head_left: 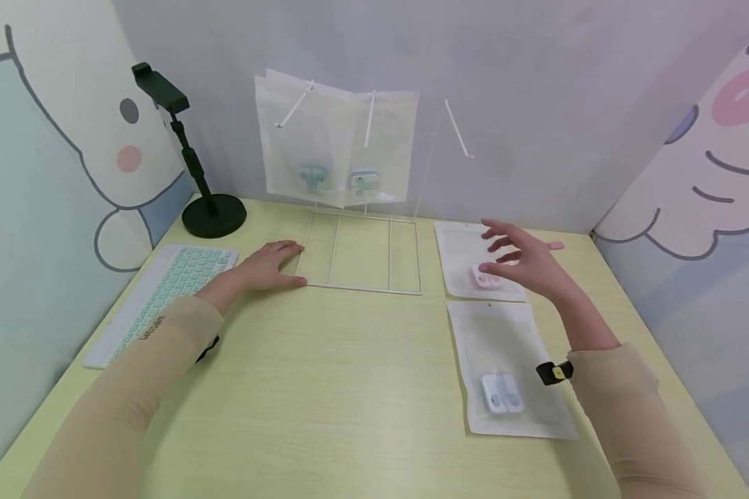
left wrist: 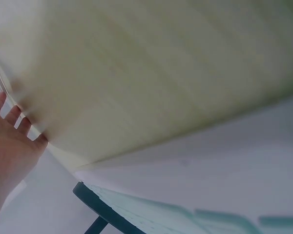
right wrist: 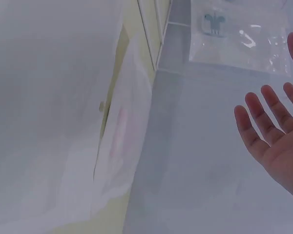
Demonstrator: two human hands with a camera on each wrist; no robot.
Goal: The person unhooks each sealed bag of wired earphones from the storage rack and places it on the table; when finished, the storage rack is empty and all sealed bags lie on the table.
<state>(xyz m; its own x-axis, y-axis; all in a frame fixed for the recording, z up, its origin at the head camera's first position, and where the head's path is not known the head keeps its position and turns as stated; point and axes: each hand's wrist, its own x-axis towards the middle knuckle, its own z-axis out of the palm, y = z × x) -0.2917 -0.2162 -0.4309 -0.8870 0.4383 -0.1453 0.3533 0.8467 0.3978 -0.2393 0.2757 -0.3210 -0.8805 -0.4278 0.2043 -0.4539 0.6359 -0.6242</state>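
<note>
My left hand point(head_left: 263, 267) rests at the left side of a white wire display rack point(head_left: 362, 289), fingers spread by its base; in the left wrist view, fingertips meet the table edge area. My right hand point(head_left: 527, 262) hovers with fingers loosely bent and nothing between them. Beneath it lies a translucent bag point(head_left: 458, 242) with pink earphones point(head_left: 487, 278) in a case. Nearer to me is a second bag point(head_left: 505, 333) holding white-cased earphones point(head_left: 502, 393). Two more bags hang from the rack's hooks: the left one point(head_left: 306, 142) has teal earphones point(head_left: 313, 178), the other point(head_left: 387, 142) a pale-cased pair point(head_left: 365, 181).
The rack's right hook point(head_left: 458, 130) carries no bag. At the left lie a white and mint keyboard point(head_left: 181, 277), under my left forearm, and a black phone stand point(head_left: 215, 216). A small pink object point(head_left: 556, 245) sits beyond my right hand. Walls point(head_left: 524, 104) border the table.
</note>
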